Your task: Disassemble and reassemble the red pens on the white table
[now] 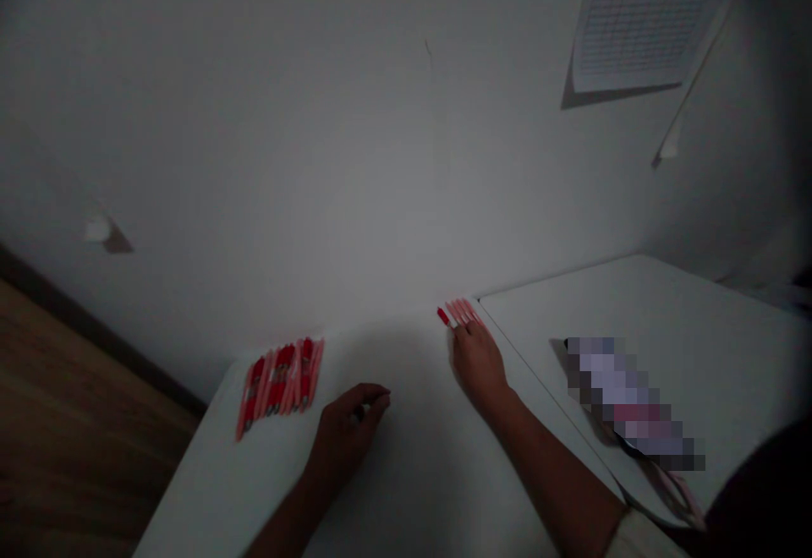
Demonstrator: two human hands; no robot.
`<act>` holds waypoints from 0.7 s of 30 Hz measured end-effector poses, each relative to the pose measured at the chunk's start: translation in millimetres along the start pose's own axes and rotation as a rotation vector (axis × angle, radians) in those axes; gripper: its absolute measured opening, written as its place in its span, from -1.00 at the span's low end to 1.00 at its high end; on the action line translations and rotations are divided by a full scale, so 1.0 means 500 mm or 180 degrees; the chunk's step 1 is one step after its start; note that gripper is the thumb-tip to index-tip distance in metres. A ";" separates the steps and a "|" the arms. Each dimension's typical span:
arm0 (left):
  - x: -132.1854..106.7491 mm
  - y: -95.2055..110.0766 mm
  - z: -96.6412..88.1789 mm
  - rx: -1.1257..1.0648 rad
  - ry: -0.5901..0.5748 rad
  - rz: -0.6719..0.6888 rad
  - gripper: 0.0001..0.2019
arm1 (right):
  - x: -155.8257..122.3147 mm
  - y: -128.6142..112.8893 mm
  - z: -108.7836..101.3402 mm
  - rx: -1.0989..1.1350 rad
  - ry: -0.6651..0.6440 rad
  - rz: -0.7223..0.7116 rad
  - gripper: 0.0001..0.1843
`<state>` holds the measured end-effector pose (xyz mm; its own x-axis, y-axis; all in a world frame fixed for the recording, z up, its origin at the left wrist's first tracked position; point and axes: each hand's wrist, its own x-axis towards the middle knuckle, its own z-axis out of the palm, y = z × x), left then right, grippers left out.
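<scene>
Head view: right fingers (466, 331) lie open on slim red-pink pens (460, 312), left fingers (373, 402) curled shut.

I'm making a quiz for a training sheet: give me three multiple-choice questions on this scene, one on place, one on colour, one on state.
1. Where is the larger group of pens?
A. On the floor
B. On the table, left of the left hand
C. On the paper on the wall

2. What colours are those pens?
A. Blue and white
B. Green and black
C. Red and pink

3. What is the right hand touching?
A. A small bunch of pens at the table's far edge
B. The floor
C. The left hand

Answers:
1. B, because the group lies flat on the white tabletop.
2. C, because red and pink show along the pens.
3. A, because its fingers rest on that bunch.
</scene>
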<state>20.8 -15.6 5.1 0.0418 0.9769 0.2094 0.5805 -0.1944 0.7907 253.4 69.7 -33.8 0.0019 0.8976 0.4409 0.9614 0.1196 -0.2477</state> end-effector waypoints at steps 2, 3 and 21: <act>0.000 0.000 0.000 0.0000 -0.0004 -0.0013 -0.79 | 0.001 0.002 0.002 0.0013 0.0037 -0.0029 -0.67; 0.000 0.000 0.000 0.0005 -0.0006 -0.0012 -0.80 | 0.001 0.004 0.004 0.0018 0.0070 -0.0053 -0.67; -0.003 -0.006 0.000 0.0167 -0.0106 0.0118 -0.81 | 0.011 0.016 0.017 0.0246 0.0411 -0.0264 -0.43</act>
<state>19.1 -16.2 2.3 0.0905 0.9717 0.2181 0.6199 -0.2264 0.7513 258.5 78.9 -40.5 -0.0365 0.8218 0.5686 0.9357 0.2279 -0.2693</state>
